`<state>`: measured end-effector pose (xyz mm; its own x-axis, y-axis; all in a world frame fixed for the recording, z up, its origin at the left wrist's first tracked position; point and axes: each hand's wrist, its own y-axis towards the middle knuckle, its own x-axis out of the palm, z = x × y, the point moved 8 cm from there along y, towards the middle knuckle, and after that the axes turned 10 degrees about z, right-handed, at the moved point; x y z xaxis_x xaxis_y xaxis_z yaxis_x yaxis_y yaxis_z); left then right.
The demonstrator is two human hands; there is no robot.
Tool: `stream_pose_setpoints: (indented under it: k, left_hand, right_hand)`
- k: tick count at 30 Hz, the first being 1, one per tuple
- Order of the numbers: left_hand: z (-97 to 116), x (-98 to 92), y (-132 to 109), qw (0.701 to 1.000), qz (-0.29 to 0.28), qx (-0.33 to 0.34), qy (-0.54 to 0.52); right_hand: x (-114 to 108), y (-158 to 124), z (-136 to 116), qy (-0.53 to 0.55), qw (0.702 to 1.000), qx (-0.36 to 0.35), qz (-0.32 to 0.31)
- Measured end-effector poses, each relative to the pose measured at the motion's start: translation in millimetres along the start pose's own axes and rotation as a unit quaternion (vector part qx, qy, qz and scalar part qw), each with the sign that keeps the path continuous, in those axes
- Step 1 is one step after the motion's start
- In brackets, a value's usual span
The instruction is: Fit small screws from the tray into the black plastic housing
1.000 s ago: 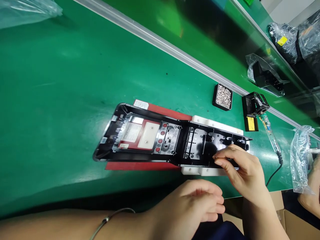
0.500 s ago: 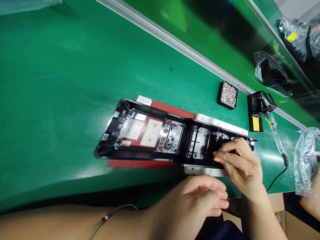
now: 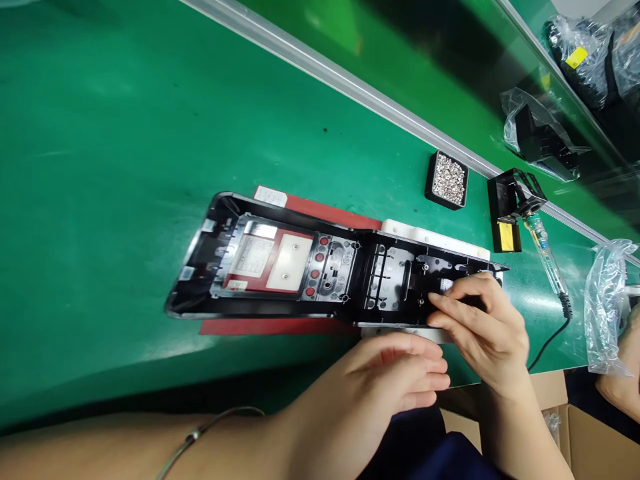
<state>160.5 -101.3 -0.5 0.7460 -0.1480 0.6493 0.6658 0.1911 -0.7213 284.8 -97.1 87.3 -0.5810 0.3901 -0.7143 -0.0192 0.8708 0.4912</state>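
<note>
A long black plastic housing (image 3: 300,267) lies open side up on a red and white fixture (image 3: 425,237) on the green table. My right hand (image 3: 480,327) rests on the housing's right end, fingertips pinching a small white part (image 3: 447,285) inside it. My left hand (image 3: 395,380) hovers just in front of the housing's near edge, fingers loosely extended, holding nothing. A thin bracelet (image 3: 200,433) circles my left wrist.
A black tray of small silver screws (image 3: 447,179) sits behind the housing. A soldering iron (image 3: 545,257) lies in its black stand (image 3: 507,207) to the right. Plastic bags (image 3: 605,307) and bagged black parts (image 3: 540,137) lie at right. Another person's hand (image 3: 625,373) shows at the far right edge.
My right hand has slid slightly further onto the housing's right end. My left hand has come a little closer to the near edge. The view has shifted a little.
</note>
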Motion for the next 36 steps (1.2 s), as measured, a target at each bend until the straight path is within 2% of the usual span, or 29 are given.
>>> stream_pose_setpoints:
  k: [4, 7, 10, 12, 15, 18, 21, 23, 28, 32, 34, 36]
  left_hand:
    - [-2.2, -6.2, 0.1, 1.000, 0.005, -0.007, -0.009]
    - [1.2, -2.8, -0.9, 1.000, -0.017, -0.010, -0.022]
    - [7.7, 5.7, -2.9, 0.997, -0.067, -0.004, -0.038]
    - [9.5, 6.9, -3.9, 0.996, -0.080, -0.004, -0.041]
    - [5.7, -0.9, -4.1, 0.998, -0.054, -0.020, -0.027]
    - [-0.3, -14.6, -2.5, 0.999, 0.004, -0.038, -0.003]
    - [-2.4, -24.9, 0.0, 0.997, 0.066, -0.041, 0.026]
    - [-2.8, -26.5, 1.0, 0.994, 0.088, -0.046, 0.042]
    - [-7.5, -29.2, 1.3, 0.992, 0.098, -0.062, 0.045]
    - [-10.7, -28.4, 1.1, 0.996, 0.055, -0.050, 0.048]
    - [-12.0, -26.9, 0.4, 0.996, 0.048, -0.063, 0.051]
    - [-13.1, -28.3, -0.2, 0.992, 0.068, -0.088, 0.065]
  right_hand:
    - [-12.5, -3.9, -18.2, 0.074, 0.996, 0.045, -0.002]
    - [-7.2, -7.8, -32.4, 0.123, 0.989, 0.071, -0.032]
    - [1.8, -9.1, -39.9, 0.124, 0.988, 0.069, -0.053]
    - [6.6, -9.2, -40.0, 0.122, 0.988, 0.074, -0.061]
    - [11.1, -10.6, -37.9, 0.128, 0.984, 0.097, -0.075]
    - [13.9, -14.1, -38.6, 0.119, 0.983, 0.110, -0.086]
    - [15.6, -17.0, -45.8, 0.088, 0.990, 0.071, -0.087]
    - [16.6, -18.7, -48.9, 0.082, 0.992, 0.053, -0.085]
    - [16.1, -21.7, -47.7, 0.118, 0.988, 0.069, -0.069]
    - [14.2, -23.7, -44.6, 0.118, 0.988, 0.072, -0.074]
    - [6.5, -23.3, -36.9, 0.108, 0.990, 0.073, -0.053]
    - [-5.6, -22.9, -24.0, 0.060, 0.996, 0.071, -0.017]
